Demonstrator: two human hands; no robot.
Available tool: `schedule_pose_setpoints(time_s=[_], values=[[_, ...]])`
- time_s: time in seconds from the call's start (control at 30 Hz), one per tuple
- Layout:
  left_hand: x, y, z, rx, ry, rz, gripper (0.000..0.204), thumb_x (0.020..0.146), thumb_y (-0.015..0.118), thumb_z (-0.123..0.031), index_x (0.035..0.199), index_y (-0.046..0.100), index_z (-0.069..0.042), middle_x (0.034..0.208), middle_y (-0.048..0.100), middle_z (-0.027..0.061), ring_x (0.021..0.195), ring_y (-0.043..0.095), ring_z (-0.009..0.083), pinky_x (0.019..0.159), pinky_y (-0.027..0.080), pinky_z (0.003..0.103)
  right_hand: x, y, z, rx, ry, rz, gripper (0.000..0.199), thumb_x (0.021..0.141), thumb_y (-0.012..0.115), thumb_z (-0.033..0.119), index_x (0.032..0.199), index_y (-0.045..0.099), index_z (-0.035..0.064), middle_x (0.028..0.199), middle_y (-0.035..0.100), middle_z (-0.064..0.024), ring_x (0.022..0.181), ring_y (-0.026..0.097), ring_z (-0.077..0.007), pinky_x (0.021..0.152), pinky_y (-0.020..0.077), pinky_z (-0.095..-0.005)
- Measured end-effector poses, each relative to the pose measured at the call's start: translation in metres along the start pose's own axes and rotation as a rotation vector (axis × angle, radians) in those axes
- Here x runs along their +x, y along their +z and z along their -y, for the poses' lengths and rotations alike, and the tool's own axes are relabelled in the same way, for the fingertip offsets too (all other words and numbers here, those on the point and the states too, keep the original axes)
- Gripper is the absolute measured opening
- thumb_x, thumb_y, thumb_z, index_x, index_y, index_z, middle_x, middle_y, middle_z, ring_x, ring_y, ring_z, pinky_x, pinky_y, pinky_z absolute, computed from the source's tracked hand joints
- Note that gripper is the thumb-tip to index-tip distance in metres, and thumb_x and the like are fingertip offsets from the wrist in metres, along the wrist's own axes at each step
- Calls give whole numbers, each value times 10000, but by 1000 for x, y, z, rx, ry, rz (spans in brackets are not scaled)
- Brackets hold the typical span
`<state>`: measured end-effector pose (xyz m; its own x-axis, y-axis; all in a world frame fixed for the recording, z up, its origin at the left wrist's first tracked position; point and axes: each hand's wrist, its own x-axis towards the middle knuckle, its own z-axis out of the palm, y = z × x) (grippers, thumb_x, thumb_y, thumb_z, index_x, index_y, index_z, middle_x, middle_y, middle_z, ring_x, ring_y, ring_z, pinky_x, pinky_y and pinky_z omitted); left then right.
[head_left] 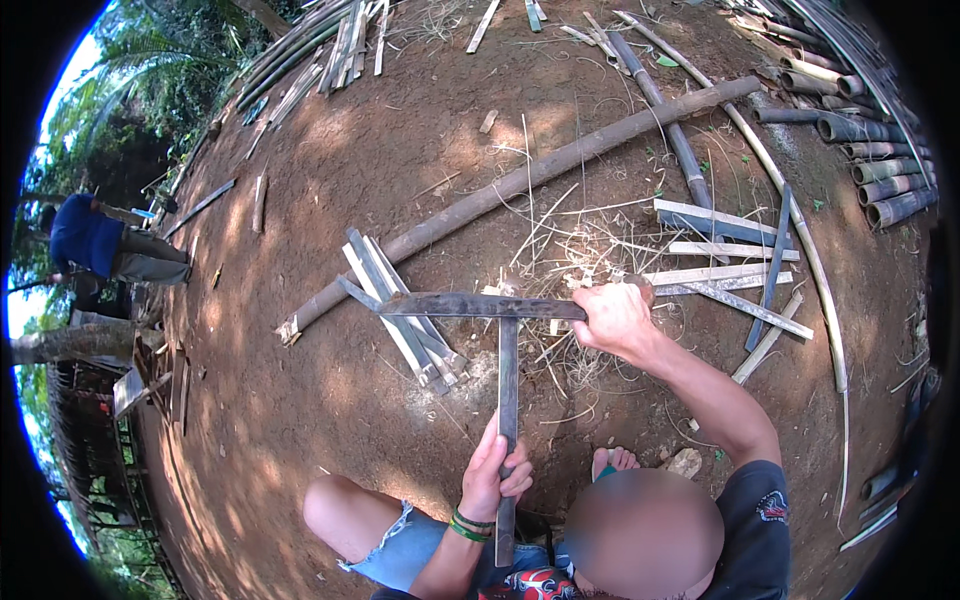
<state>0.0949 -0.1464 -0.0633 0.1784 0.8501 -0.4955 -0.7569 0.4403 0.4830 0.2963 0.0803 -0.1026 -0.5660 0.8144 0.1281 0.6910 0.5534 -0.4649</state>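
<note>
My left hand point(495, 472), with green bands on the wrist, grips a long narrow bamboo strip point(508, 380) that stands up from my lap toward the ground ahead. My right hand point(615, 318) is closed on the handle of a long dark blade point(470, 305). The blade lies level and crosswise on the strip's far end, so the two form a T. My bare knee point(340, 510) and a foot point(612, 462) show below the hands.
A long bamboo pole point(520, 180) runs diagonally across the dirt. Cut strips lie in a pile point(400, 320) left of the blade and another point(720, 250) to the right. Bamboo tubes point(880, 170) are stacked at upper right. A person in blue point(90, 240) stands far left.
</note>
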Motion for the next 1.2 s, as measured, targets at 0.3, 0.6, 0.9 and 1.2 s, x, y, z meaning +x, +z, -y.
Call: schedule_pose_setpoints(time_s=[0.3,0.6,0.9,1.2], values=[[-6,-2,-2,-220,-27,56,536,1092,418,-253,1581,204,-299,808,380,-11,503,325,35,433,300,174,-3,23,0,35,77,49,182,763,687,220,820,667,49,663,666,-159,622,684,-344,615,567,-469],[-38,6,2,-60,-43,110,520,1084,440,-288,1557,233,-347,771,344,-15,483,313,49,438,277,189,1,5,-22,93,268,-151,198,834,632,233,822,671,40,596,630,-164,558,652,-352,579,536,-474],[-28,8,-7,52,-78,45,555,1085,434,-290,1578,183,-347,750,336,-18,486,296,48,434,263,194,-13,-13,-12,319,206,-247,152,787,628,185,749,652,40,623,627,-162,571,628,-350,559,486,-450],[-8,12,-12,199,-35,7,587,1086,435,-226,1602,159,-277,738,319,-28,495,281,49,432,248,189,7,-18,-6,-31,135,117,158,726,641,221,811,702,103,637,654,-148,640,688,-329,645,555,-464]])
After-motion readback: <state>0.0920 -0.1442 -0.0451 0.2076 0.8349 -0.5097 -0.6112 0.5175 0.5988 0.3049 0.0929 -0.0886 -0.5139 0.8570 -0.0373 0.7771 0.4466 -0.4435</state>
